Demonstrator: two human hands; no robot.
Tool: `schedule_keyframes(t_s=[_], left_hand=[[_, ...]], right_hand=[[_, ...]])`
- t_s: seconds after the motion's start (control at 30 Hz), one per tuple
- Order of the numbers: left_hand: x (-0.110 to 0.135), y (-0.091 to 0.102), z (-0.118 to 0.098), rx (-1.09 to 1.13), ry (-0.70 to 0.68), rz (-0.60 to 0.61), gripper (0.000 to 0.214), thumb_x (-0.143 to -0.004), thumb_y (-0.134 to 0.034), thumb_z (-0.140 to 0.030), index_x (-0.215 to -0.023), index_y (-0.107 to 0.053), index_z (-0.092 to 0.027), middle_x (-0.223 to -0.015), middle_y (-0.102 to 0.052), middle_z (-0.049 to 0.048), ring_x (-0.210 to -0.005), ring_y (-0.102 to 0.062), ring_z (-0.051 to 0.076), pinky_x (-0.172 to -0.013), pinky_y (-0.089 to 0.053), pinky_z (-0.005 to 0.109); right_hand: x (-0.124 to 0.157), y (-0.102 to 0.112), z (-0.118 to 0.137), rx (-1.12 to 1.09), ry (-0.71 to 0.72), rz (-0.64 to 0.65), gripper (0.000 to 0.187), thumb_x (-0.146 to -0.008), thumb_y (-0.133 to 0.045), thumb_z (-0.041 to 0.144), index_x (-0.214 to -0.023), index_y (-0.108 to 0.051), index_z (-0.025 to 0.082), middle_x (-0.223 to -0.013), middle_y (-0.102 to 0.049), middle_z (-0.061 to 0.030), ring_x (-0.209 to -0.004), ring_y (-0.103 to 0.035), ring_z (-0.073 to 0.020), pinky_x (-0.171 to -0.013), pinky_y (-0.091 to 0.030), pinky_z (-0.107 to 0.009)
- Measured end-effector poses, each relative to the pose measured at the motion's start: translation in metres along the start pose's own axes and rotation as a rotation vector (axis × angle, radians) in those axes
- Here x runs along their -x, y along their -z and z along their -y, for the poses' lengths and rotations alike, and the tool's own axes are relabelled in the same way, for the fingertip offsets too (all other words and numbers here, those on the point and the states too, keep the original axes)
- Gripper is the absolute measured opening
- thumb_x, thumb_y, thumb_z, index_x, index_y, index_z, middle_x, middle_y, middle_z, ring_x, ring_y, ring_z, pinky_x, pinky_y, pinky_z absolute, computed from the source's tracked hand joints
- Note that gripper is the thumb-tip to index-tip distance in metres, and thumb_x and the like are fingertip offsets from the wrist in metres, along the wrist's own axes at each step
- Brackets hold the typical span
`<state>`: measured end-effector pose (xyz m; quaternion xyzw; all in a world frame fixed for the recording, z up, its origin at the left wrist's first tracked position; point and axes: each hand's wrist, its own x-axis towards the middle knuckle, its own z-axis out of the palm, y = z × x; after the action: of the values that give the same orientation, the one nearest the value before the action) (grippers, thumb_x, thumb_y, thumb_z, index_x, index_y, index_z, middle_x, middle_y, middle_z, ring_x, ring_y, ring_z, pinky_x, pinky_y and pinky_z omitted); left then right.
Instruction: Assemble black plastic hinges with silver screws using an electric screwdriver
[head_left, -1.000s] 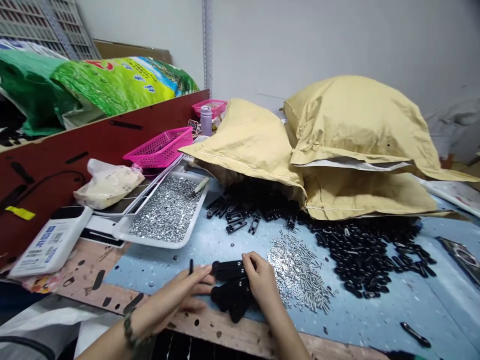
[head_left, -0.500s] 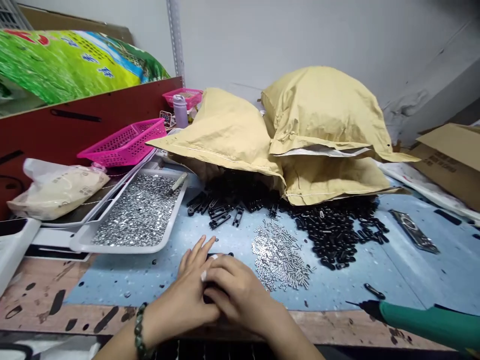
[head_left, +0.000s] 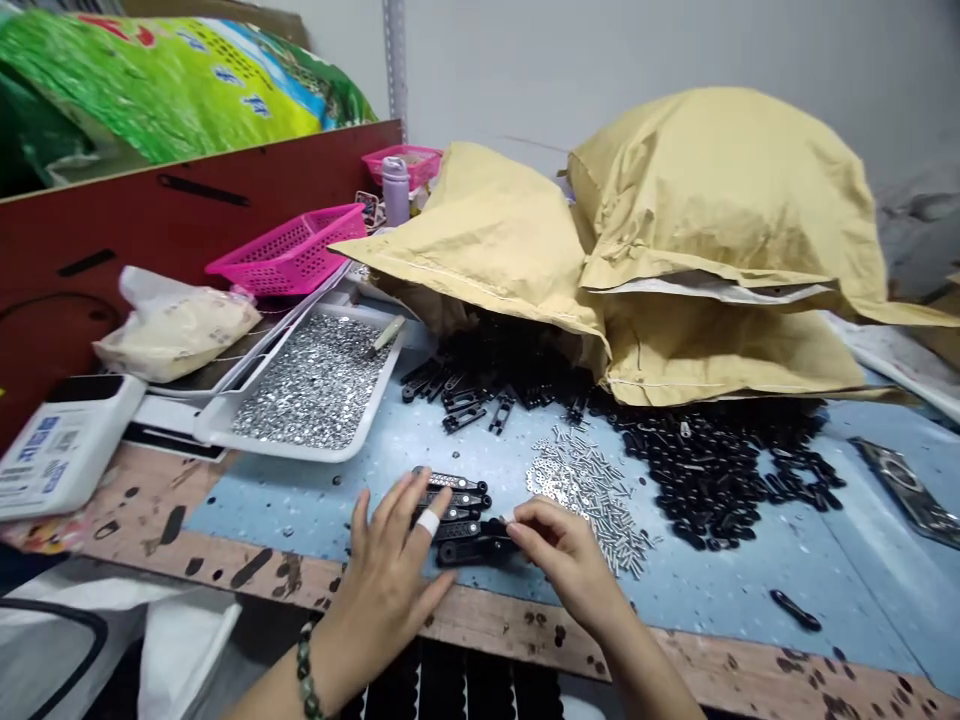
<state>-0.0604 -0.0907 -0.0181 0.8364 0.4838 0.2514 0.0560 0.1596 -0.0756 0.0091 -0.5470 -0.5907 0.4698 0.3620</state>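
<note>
The person's bare left hand [head_left: 390, 560] is resting palm down with its fingers fanned wide, a white band [head_left: 428, 522] wrapping one finger, while the right hand [head_left: 566, 560] is holding its thumb and fingertips narrowly together; whether anything small is sitting in that pinch, I cannot tell. Under these hands, a row of slim, hard-looking black bars with rounded ends [head_left: 459, 530] is showing a dull sheen, the upper ones bearing a dotted texture and round silvery studs near their right ends, the nearest looking smoother and thicker. The bars are lying side by side between the hands, their left ends beside or under the left fingers, the nearest one's right end meeting the right fingertips. Just beyond the right hand, shiny metal pins and flat pieces [head_left: 600, 500] are lying loose on a speckled blue sheet [head_left: 300, 510]. Farther right, glossy black oblong parts [head_left: 705, 490] are heaping up. To the left, a shallow white plastic tray [head_left: 330, 456] is holding glittering silvery bits, and behind everything, creased tan sacks [head_left: 720, 190] are bulging.
</note>
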Motion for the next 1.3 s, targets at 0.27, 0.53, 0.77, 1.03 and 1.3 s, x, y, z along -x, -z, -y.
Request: schedule_keyframes(t_s=[0.27, 0.53, 0.77, 1.03, 1.3], left_hand=[[0.027, 0.008, -0.002, 0.03, -0.144, 0.065, 0.039, -0.094, -0.053, -0.033, -0.132, -0.05, -0.022, -0.123, -0.061, 0.003, -0.114, -0.051, 0.023, -0.106, -0.014, 0.043], [0.02, 0.015, -0.004, 0.004, -0.174, 0.112, 0.04, -0.097, -0.043, -0.025, -0.136, -0.045, -0.02, -0.126, -0.059, 0.0041, -0.114, -0.05, 0.022, -0.101, -0.019, 0.042], [0.02, 0.013, -0.011, -0.014, -0.139, 0.091, 0.041, -0.094, -0.044, -0.023, -0.135, -0.046, -0.022, -0.124, -0.06, 0.0018, -0.113, -0.05, 0.022, -0.104, -0.015, 0.041], [0.03, -0.008, -0.01, 0.0, -0.081, 0.065, 0.038, -0.094, -0.05, -0.028, -0.132, -0.049, -0.026, -0.125, -0.059, 0.0007, -0.116, -0.048, 0.021, -0.109, -0.005, 0.041], [0.029, -0.01, -0.004, -0.025, -0.123, 0.027, 0.038, -0.092, -0.051, -0.025, -0.13, -0.051, -0.026, -0.123, -0.061, 0.0022, -0.114, -0.05, 0.021, -0.11, -0.006, 0.041]], right_hand=[[-0.003, -0.026, -0.01, 0.061, -0.099, 0.111, 0.016, -0.083, -0.056, 0.029, -0.075, -0.065, 0.019, -0.071, -0.057, -0.0005, -0.058, -0.052, -0.0124, -0.053, -0.039, -0.024], [-0.002, -0.03, -0.007, 0.216, -0.033, 0.076, 0.017, -0.083, -0.053, 0.027, -0.075, -0.065, 0.019, -0.073, -0.062, -0.002, -0.069, -0.057, -0.0161, -0.062, -0.04, -0.026], [-0.007, -0.027, -0.007, 0.235, -0.1, 0.145, 0.015, -0.082, -0.052, 0.025, -0.073, -0.062, 0.019, -0.066, -0.058, -0.0008, -0.062, -0.055, -0.0156, -0.057, -0.039, -0.025], [-0.006, -0.032, -0.007, 0.346, -0.072, 0.105, 0.005, -0.08, -0.051, 0.02, -0.076, -0.054, 0.02, -0.064, -0.055, 0.001, -0.057, -0.052, -0.0146, -0.053, -0.037, -0.025], [0.014, -0.033, -0.013, 0.748, 0.175, -0.177, 0.025, -0.082, -0.062, 0.029, -0.103, -0.051, 0.021, -0.088, -0.058, -0.0086, -0.074, -0.059, -0.0244, -0.056, -0.047, -0.034]])
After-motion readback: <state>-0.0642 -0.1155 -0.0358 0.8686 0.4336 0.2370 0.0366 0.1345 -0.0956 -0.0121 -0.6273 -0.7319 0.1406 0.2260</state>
